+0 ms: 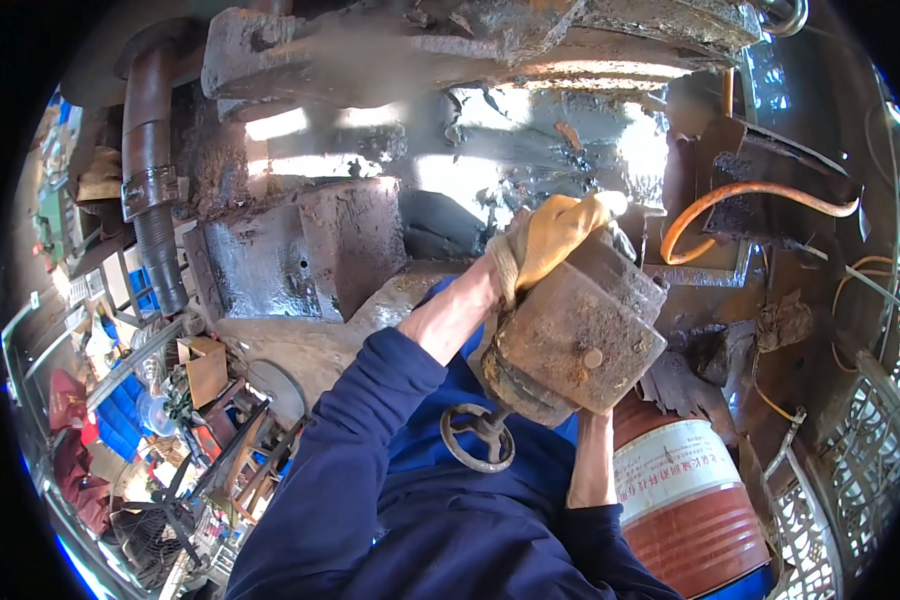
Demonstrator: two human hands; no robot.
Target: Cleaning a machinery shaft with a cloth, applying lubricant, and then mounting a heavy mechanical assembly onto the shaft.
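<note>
A rusty, grimy metal block with a round boss on its face is tilted in front of my chest. My left hand, in a yellow work glove, is closed over the block's far upper edge. From below, my right forearm runs up behind the block's near side; the hand itself is hidden there, so its fingers do not show. Just left of the block's lower end is a small spoked handwheel. Ahead of my gloved hand lies a greasy, wet machine bed.
A heavy metal beam crosses the far side. A greasy angled block and a threaded pipe column stand left. At right are an orange hose and a red drum. A fan and clutter fill the lower left.
</note>
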